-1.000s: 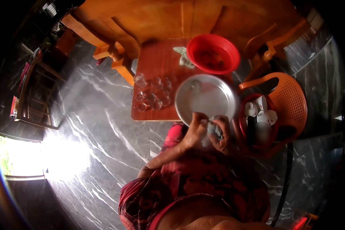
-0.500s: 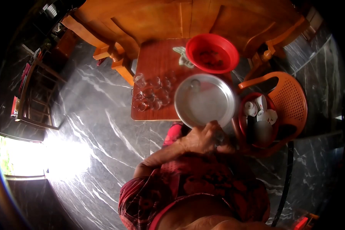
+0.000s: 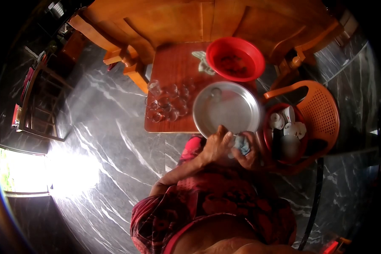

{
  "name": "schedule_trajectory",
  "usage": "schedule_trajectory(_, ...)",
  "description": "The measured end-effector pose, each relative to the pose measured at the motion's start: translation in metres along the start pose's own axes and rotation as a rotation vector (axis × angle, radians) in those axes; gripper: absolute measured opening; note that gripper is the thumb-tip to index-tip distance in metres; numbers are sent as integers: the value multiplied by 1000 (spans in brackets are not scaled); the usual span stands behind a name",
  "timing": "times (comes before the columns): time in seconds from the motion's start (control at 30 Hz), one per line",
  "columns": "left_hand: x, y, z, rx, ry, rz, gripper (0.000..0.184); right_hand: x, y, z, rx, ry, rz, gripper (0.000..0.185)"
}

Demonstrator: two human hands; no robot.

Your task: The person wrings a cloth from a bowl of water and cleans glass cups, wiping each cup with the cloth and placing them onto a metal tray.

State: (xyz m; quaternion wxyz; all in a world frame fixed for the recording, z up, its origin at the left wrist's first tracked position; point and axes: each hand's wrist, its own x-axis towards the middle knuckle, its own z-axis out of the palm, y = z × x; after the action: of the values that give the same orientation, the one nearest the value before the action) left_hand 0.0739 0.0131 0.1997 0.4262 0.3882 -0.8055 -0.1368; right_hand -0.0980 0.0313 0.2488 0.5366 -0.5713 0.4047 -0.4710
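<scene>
Close to my lap, my right hand [image 3: 250, 157] is closed on a crumpled grey-blue cloth [image 3: 242, 144]. Beside it, my left hand [image 3: 217, 146] has its fingers curled at the near rim of a wide metal basin [image 3: 198, 122]. Whatever it grips is mostly hidden; a pale, see-through edge shows between the two hands, too unclear to name. Inside the basin, toward its far side, lies a small clear glass [image 3: 216, 94]. Several clear glasses [image 3: 164, 103] stand grouped on the wooden table [image 3: 173, 63] to the left.
A red plastic tub [image 3: 258, 55] sits at the table's far right, beside a pale cloth [image 3: 204, 63]. To the right, an orange chair [image 3: 321, 103] bears a red basin [image 3: 301, 148] with white cups [image 3: 288, 113]. Behind the table stands a wooden bench [image 3: 178, 21].
My hands have moved apart slightly, and the grey-blue cloth shows between them. My left hand has shifted a little left; my right has turned, showing its thumb. The vessels stay put.
</scene>
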Motion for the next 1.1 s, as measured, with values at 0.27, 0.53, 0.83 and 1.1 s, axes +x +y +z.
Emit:
schedule_trajectory(0.27,5,13,-9,-230,104,2,66,9,-19,7,-520,-57,-468,59)
schedule_trajectory(0.53,31,37,-52,65,32,156,34,9,-12,14,-170,-112,60,22)
schedule_trajectory(0.83,17,22,-37,-83,20,253,40,-2,-5,13,275,-361,196,33)
schedule_trajectory(1.1,16,21,-25,-232,-55,-272,45,8,5,13,342,104,440,30)
